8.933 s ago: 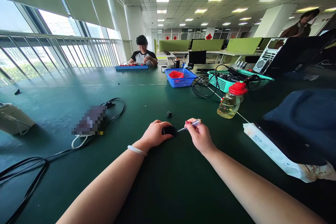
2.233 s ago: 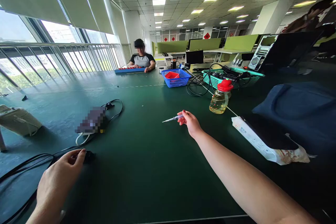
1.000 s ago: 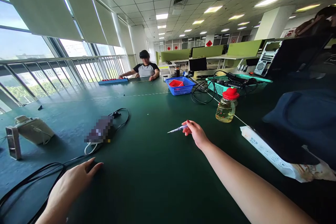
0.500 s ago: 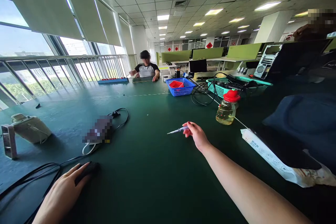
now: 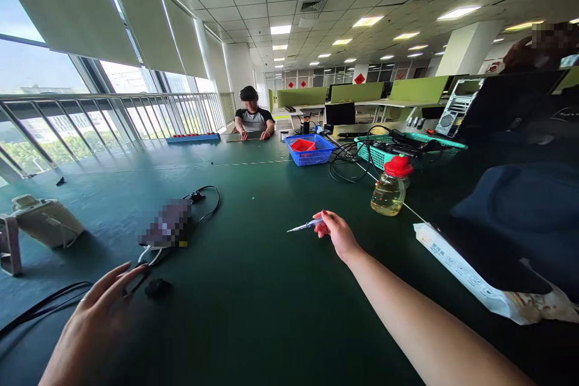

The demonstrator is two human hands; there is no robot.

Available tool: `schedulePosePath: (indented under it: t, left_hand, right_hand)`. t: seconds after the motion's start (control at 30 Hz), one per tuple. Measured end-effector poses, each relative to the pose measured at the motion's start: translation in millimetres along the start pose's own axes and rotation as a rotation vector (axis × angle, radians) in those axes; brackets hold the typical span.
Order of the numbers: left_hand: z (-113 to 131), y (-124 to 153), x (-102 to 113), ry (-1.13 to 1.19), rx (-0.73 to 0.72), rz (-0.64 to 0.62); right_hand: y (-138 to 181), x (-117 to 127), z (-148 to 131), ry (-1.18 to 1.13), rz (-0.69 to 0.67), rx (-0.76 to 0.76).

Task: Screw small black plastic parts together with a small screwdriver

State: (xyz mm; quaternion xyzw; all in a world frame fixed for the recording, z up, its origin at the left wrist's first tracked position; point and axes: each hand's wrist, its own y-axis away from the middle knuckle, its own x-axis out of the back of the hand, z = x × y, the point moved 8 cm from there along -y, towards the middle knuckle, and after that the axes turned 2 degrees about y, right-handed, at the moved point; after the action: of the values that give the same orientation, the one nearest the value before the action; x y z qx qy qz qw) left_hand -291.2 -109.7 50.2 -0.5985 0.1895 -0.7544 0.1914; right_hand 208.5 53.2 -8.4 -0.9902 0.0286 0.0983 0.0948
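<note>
Green matting covers the counter (image 5: 271,313) on which both hands are seen. The left hand (image 5: 97,319) is held low with its fingers spread apart, and nothing is gripped by it. A small black part (image 5: 157,287) is seen lying on the counter just beyond and to the right of its fingertips, apart from them. Black cable (image 5: 36,309) is trailed past the outer side of this hand, and a blurred dark item (image 5: 167,226) with a looped lead is placed further ahead of it.

The right hand (image 5: 337,234) is stretched well forward, its thumb and fingertips pinched together on the handle of a slim screwdriver (image 5: 306,225), whose tip is pointed away to the left, above the counter. A bottle with a red cap (image 5: 389,188) is stood ahead and to the right of this hand. A blue basket (image 5: 310,151) is set far beyond it. A white packet (image 5: 470,274) is laid to the right of the forearm.
</note>
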Motion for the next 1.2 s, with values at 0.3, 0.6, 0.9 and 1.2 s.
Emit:
schedulePosePath:
  t: [0.3, 0.6, 0.9, 1.2]
  left_hand:
    - [16.6, -11.6, -36.0, -0.063, -0.351, -0.278]
    - [20.4, -14.4, -34.4, -0.011, -0.322, -0.266]
    - [19.8, -22.6, -36.4, -0.011, -0.142, -0.276]
    - [23.1, -25.4, -25.5, 0.034, 0.018, -0.285]
  right_hand:
    - [1.9, 2.1, -4.0, -0.094, 0.028, -0.024]
    - [3.7, -0.2, -6.8, -0.099, 0.025, -0.029]
    - [2.9, -0.8, -6.1, -0.066, 0.025, -0.027]
    - [4.5, -3.4, -9.0, -0.034, -0.005, -0.009]
